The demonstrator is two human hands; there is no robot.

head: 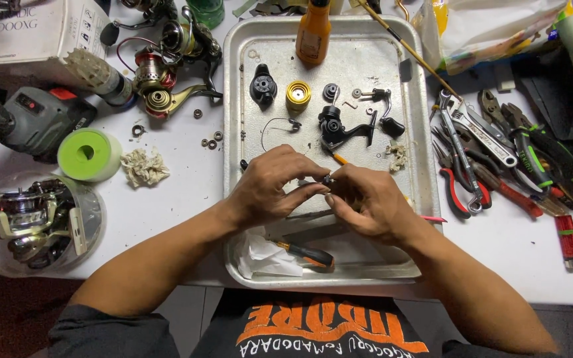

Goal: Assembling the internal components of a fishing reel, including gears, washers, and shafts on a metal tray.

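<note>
While both hands meet, a small dark part [327,179] sits pinched between fingers [313,190].

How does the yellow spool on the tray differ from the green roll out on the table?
The yellow spool is smaller than the green roll. The spool sits inside the metal tray among black reel parts, while the roll lies on the white table to the tray's left. The spool stands with its opening up; the roll is tipped, its hole facing the camera at an angle. Both are round with a centre hole, and neither hand touches them.
</note>
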